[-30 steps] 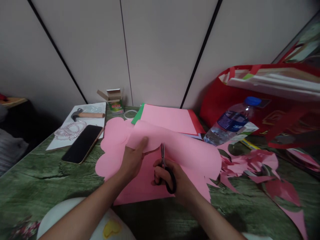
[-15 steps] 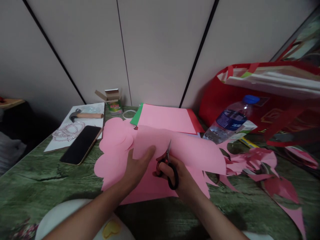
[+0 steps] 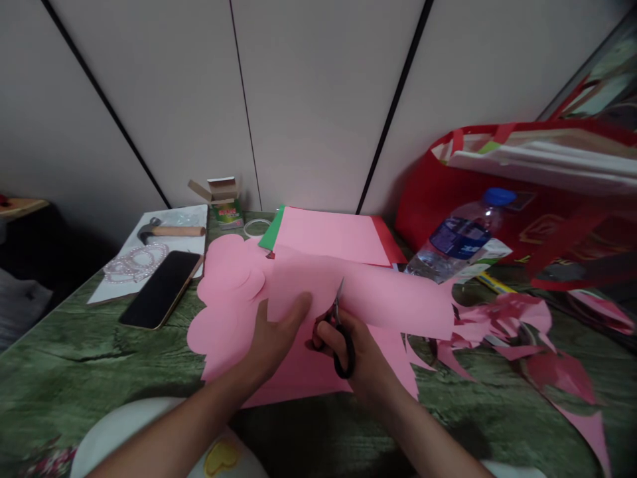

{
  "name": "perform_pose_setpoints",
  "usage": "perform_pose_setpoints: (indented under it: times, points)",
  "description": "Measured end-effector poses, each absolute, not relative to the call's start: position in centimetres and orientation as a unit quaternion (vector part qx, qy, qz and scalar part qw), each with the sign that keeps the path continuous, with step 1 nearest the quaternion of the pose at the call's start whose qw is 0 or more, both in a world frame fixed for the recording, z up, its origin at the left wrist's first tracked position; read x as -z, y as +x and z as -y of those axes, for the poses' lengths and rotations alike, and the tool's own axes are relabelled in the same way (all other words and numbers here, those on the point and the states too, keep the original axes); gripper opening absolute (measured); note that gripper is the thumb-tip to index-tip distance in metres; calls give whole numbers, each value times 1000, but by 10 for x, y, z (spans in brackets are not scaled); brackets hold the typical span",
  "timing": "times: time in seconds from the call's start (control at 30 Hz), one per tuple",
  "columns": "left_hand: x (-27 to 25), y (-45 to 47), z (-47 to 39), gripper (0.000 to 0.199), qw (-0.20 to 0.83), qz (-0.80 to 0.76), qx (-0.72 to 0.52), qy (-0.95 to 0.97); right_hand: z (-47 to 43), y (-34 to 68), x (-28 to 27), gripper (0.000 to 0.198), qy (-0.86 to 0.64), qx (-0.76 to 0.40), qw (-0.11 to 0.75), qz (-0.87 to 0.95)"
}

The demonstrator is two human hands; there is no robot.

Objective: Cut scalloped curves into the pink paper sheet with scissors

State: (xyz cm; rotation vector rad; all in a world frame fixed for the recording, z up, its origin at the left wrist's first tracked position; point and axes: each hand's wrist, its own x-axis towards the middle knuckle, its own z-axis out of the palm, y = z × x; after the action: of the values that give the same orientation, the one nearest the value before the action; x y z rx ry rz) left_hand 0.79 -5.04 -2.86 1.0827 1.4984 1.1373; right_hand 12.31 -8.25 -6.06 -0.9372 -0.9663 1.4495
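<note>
My right hand [image 3: 353, 342] grips black-handled scissors [image 3: 344, 355], fingers through the loops and blades pointing up and away. The blades lie across a curled sheet of pink paper [image 3: 388, 299], around its near edge. My left hand [image 3: 279, 332] pinches that sheet just left of the scissors, thumb on top and the other fingers hidden beneath. Under both hands lies another pink sheet [image 3: 298, 378]. Scalloped pink paper circles [image 3: 229, 285] overlap to the left of my left hand.
Left are a phone [image 3: 162, 289], hammer [image 3: 174, 231], bead strands [image 3: 135, 262] and small open box [image 3: 226, 206]. Stacked coloured paper [image 3: 328, 236] lies behind. Right stand a water bottle [image 3: 455, 239] and red bag [image 3: 432, 179], with pink scraps [image 3: 507, 322] in front.
The curled pink sheet has shifted slightly to the right, and its right end sits a bit higher. Both hands stay nearly in place, the scissors still at the sheet.
</note>
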Motion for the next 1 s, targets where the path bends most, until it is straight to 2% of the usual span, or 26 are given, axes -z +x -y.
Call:
perform_pose_setpoints:
  times: [0.8,1.0]
  points:
    - [37,5,48,39,463,-596,-448,479,84,123,58,22,-441,-588,538,413]
    - [35,5,48,32,464,-581,-449,496,84,123,59,24,-441,-592,537,407]
